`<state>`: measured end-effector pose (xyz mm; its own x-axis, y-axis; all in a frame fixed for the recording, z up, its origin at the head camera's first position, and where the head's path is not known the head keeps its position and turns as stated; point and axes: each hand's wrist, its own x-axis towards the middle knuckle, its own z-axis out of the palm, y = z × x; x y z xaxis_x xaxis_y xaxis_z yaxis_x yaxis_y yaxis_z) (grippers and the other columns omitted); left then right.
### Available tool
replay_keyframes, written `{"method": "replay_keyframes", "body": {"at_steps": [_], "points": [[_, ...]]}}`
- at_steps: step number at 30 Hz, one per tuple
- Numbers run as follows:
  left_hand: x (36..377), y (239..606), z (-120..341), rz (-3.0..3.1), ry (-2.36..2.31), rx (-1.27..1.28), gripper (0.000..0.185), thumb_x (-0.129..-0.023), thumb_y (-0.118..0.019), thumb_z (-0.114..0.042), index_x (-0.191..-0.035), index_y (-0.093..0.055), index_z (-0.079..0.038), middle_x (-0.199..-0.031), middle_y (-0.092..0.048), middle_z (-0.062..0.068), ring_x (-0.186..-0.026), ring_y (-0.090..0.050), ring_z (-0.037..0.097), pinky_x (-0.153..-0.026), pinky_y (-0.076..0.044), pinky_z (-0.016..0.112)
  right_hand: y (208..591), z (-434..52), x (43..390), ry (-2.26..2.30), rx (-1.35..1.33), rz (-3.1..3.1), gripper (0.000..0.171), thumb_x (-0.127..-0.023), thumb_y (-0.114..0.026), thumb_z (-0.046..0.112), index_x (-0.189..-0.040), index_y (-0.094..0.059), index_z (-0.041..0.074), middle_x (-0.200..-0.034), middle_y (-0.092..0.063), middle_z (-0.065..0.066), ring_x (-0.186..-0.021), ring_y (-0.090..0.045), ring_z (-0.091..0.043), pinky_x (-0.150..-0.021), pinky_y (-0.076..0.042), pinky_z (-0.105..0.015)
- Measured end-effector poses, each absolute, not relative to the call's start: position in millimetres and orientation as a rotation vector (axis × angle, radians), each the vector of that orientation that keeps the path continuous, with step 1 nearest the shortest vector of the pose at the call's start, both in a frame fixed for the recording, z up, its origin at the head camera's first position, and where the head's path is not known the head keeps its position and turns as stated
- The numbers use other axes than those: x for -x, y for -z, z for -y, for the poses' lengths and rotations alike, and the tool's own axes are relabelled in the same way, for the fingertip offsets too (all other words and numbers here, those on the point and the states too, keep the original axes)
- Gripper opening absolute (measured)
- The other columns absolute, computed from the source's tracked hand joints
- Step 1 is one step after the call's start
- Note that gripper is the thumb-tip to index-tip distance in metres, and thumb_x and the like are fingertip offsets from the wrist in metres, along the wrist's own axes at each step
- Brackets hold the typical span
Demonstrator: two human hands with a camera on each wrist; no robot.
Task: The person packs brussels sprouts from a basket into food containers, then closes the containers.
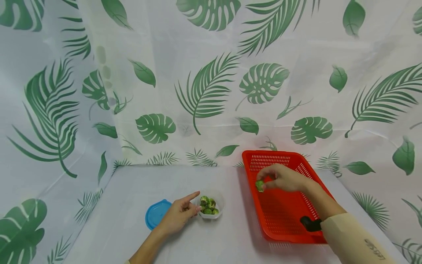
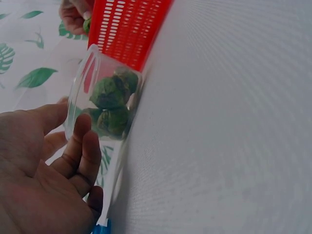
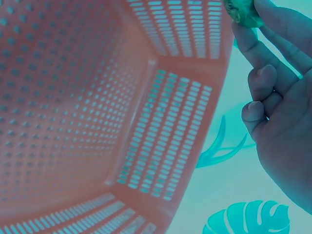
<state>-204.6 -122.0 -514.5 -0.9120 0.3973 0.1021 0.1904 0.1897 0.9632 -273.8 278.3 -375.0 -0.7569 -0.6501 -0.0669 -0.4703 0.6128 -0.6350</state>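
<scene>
Closest in the head view is the right forearm in a cream sleeve (image 1: 352, 238), reaching over the red basket (image 1: 287, 220) on the right of the white table (image 1: 132, 220). Above the basket's perforated floor, the right hand (image 1: 285, 178) pinches a green sprout (image 1: 259, 185) between thumb and fingertips; the wrist view shows the sprout (image 3: 242, 12) at those fingertips, above the basket wall (image 3: 170, 141). Left of the basket, the left hand (image 1: 178, 214) lies open, forefinger straight, its fingers touching the rim of a small clear tub (image 1: 215, 214) that holds more sprouts (image 1: 208, 206). Just behind that hand, a blue lid (image 1: 156, 212) lies flat on the table.
</scene>
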Motion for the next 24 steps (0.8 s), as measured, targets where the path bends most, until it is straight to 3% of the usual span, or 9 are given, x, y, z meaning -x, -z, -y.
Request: {"method": "replay_keyframes", "body": {"at_steps": [15,24], "points": [[205,514,123,-2.277,-1.814,-0.587,0.064,-0.103,-0.068,-0.025,-0.159,-0.043,-0.005,-0.089,-0.07,0.024,-0.084,-0.068,0.026,-0.075,-0.056,0.028,361,-261,268,0.869,0.925,-2.622,0.02,-0.093,-0.081,0.021,-0.112,-0.077,0.021,-0.1,-0.074,0.004,-0.102,-0.063,-0.025,-0.078,-0.058,-0.03],[203,511,123,-2.265,-1.827,-0.583,0.064,-0.102,-0.07,-0.022,-0.158,-0.044,-0.005,-0.088,-0.07,0.024,-0.081,-0.065,0.023,-0.073,-0.055,0.03,358,-242,261,0.89,0.916,-2.691,0.027,-0.091,-0.082,0.024,-0.117,-0.076,0.027,-0.11,-0.073,0.008,-0.109,-0.061,-0.027,-0.079,-0.058,-0.029]]}}
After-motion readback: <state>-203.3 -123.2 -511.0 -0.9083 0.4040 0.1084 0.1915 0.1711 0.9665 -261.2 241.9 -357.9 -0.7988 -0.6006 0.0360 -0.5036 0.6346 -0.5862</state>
